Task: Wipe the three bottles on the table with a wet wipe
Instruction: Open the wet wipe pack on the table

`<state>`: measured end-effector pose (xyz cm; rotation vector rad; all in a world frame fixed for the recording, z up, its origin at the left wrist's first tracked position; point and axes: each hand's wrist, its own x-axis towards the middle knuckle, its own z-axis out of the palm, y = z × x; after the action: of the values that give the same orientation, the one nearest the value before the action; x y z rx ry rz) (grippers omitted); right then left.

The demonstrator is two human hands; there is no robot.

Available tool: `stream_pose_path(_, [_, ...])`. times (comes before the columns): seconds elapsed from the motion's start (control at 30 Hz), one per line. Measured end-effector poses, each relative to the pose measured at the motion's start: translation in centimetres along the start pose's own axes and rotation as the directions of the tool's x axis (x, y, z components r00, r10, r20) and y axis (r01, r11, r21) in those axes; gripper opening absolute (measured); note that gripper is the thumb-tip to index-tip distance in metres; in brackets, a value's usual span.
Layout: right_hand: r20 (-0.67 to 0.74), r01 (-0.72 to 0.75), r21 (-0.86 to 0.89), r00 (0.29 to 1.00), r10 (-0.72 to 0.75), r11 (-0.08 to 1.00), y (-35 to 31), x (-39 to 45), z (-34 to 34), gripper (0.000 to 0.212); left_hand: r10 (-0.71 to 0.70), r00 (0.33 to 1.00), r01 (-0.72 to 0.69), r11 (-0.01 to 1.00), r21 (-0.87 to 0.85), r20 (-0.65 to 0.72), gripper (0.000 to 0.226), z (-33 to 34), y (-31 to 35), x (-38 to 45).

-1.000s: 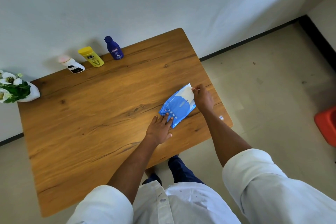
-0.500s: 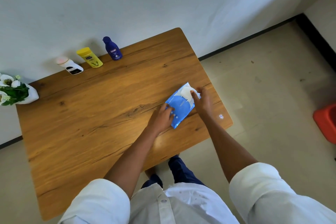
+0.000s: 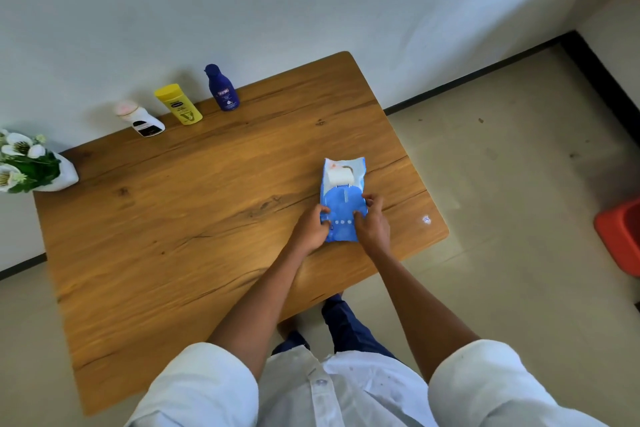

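Both hands held the blue wipe pack (image 3: 343, 199) at its near end, the left hand (image 3: 309, 229) on one side edge and the right hand (image 3: 372, 224) on the other. The fingers of each hand curled over the pack's edges and pinched it between them, so the pack lay flat on the table (image 3: 207, 218) and probably could not slide. That two-sided hold looked meant to steady the soft pack while a sheet was drawn out.

Just beyond the grip, at the far end of the pack, the flap stood open and a white wipe (image 3: 341, 175) poked up from the slot. It was apart from both hands; neither had taken it yet. The wipe sat clear of the fingers, so one hand could likely let go and reach forward for it while the other kept the pack down.

The three bottles stood well away from the grip, in a row along the far left edge by the wall: a blue bottle (image 3: 223, 88) nearest the hands, a yellow bottle (image 3: 178, 104) beside it, and a white bottle (image 3: 140, 118) farthest. None had been touched, so the wiping itself had not begun. A pot of white flowers (image 3: 31, 166) sat past the bottles at the table's far left corner.
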<state>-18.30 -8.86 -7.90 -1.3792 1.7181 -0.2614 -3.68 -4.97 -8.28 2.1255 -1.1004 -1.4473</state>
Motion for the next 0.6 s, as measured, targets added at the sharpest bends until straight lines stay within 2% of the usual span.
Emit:
stream_pose_path(0.17, [0.133,0.159,-0.265,0.983,-0.127,0.951,-1.1,0.9,-0.4,0.030,-0.054,0.997,0.061,0.991,-0.122,0.054,0.033,0.8,-2.1,-2.3])
stream_pose_path(0.27, [0.174,0.277,-0.372,0.958,-0.226,0.886,-1.8,1.3,-0.2,0.032,-0.020,0.988,0.042,0.989,-0.144,0.152,0.035,1.2,-2.8,-3.4])
stream_pose_path(0.33, [0.187,0.337,-0.439,0.941,-0.282,0.833,-1.7,1.5,-0.2,0.036,0.008,0.988,0.014,0.989,-0.145,0.151,0.032,1.2,-2.8,-3.6])
stream_pose_path(0.37, [0.186,0.355,-0.472,0.935,-0.302,0.807,-1.7,1.6,-0.1,0.037,0.025,0.994,-0.011,0.991,-0.131,0.106,0.029,0.9,-2.8,-3.6])
stream_pose_path(0.43, [0.164,0.360,-0.537,0.932,-0.324,0.763,-1.7,1.4,0.1,0.039,0.094,0.992,-0.096,0.995,-0.019,-0.080,0.024,-0.2,-2.8,-3.5])
stream_pose_path(0.5, [0.146,0.361,-0.595,0.927,-0.345,0.718,-1.7,1.0,0.5,0.041,0.198,0.943,-0.167,0.977,0.136,-0.268,0.023,-1.5,-2.8,-3.1])
stream_pose_path(0.53, [0.143,0.366,-0.614,0.923,-0.357,0.699,-1.6,0.8,0.8,0.041,0.241,0.917,-0.182,0.962,0.204,-0.317,0.023,-2.2,-2.8,-2.7])
stream_pose_path(0.6, [0.127,0.361,-0.632,0.921,-0.368,0.685,-1.5,0.6,1.2,0.041,0.296,0.897,-0.195,0.932,0.307,-0.328,0.025,-3.2,-2.6,-1.9])
